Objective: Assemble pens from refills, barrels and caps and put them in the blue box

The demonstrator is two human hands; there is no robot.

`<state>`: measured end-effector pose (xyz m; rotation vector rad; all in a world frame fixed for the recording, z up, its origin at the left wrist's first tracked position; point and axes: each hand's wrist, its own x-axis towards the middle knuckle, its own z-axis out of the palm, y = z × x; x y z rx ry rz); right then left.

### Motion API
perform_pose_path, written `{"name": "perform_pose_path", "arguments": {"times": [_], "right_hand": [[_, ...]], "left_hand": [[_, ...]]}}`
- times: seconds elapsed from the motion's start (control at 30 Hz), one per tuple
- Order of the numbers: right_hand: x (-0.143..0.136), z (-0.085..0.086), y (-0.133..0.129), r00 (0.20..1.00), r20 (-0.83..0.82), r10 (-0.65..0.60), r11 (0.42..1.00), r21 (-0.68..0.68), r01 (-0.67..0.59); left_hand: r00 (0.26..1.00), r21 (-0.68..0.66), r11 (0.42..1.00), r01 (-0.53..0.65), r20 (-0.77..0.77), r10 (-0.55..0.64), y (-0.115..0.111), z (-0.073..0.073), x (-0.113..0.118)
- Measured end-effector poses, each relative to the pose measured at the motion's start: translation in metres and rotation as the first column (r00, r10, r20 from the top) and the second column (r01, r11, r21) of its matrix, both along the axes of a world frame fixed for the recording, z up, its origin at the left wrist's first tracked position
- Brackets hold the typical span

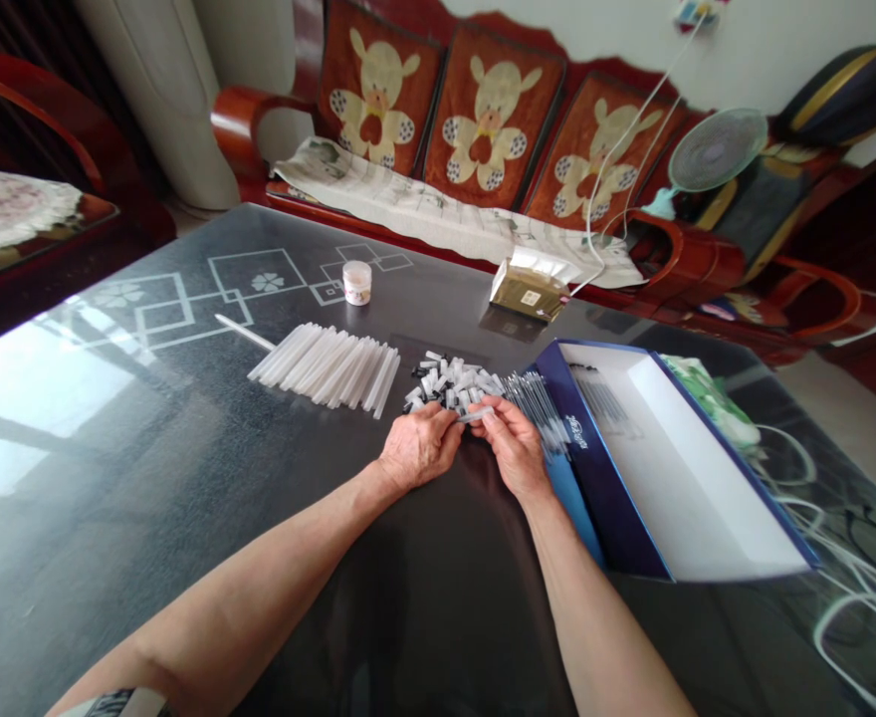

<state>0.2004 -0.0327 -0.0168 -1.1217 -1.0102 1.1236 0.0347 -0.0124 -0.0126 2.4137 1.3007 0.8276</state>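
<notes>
Between my two hands is a slim translucent white pen tube [477, 414], partly covered by fingers. My right hand [514, 446] pinches it with thumb and fingertips. At its other end my left hand [421, 445] is closed, the fingertips mostly hidden. Just beyond lies a heap of small white and black pen caps [449, 378]. To the left, a row of whitish pen barrels [326, 366] lies side by side, one poking out at the far left. Thin dark pen refills [534, 403] are piled right of the caps, against the box.
A blue box [609, 498] with a white inside lies open at the right. Behind stand a small round tub [356, 283] and a tissue box [532, 287]. White cables [848, 597] and a green-white packet [711, 398] are at the right edge. A sofa [445, 214] borders the table.
</notes>
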Motion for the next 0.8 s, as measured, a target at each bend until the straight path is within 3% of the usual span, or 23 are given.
{"name": "perform_pose_path", "arguments": {"times": [0.43, 0.8], "right_hand": [[0.0015, -0.0019, -0.0016, 0.95, 0.293, -0.103, 0.995, 0.043, 0.095], [-0.0005, 0.0047, -0.0015, 0.928, 0.36, -0.1, 0.995, 0.011, 0.103]], "left_hand": [[0.999, -0.004, 1.0, 0.019, -0.038, -0.019, 0.0006, 0.0007, -0.0007], [0.997, 0.009, 0.999, 0.035, -0.07, -0.035, 0.0008, -0.0022, -0.0025]]}}
